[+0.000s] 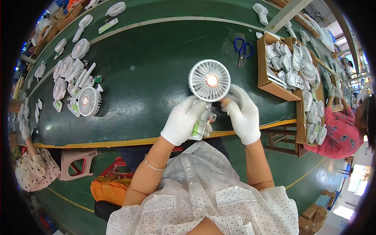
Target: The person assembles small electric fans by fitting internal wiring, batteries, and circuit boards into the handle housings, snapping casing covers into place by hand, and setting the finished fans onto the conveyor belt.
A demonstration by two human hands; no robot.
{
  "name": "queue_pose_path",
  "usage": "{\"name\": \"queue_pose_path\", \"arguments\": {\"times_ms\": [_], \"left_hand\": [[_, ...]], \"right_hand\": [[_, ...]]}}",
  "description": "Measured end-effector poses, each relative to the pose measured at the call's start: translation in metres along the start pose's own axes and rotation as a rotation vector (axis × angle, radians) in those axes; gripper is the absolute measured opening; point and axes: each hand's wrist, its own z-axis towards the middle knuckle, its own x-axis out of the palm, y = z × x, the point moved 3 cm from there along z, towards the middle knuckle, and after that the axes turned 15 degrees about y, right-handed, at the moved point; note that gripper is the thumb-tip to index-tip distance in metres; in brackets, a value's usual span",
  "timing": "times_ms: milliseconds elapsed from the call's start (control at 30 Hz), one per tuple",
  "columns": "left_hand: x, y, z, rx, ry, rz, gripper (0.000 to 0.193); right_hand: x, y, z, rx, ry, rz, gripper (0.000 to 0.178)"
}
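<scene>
A white handheld fan with a round grille and a copper-coloured centre is held up above the table's near edge. My left hand, in a white glove, wraps round its handle, where a green part shows inside the open casing. Close beside the handle, my gloved right hand has thumb and fingers pinched together just below the fan head. A bare fingertip pokes out of that glove. Whatever lies between the right fingers is too small or hidden to make out.
Several fan heads and opened handles lie on the green table at left. Blue-handled scissors lie at the back right, near a cardboard box of white casing parts. Co-workers sit at both sides; a pink stool stands left.
</scene>
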Motion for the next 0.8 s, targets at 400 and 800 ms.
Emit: {"name": "queue_pose_path", "arguments": {"times_ms": [400,800], "left_hand": [[-0.005,0.003,0.013,0.073,-0.051,0.621,0.027],[0.017,0.0,0.019,-0.175,-0.058,0.313,0.031]], "right_hand": [[0.016,0.005,-0.001,-0.724,0.048,-0.654,0.033],[-0.001,-0.004,-0.007,-0.724,0.073,-0.822,0.031]]}}
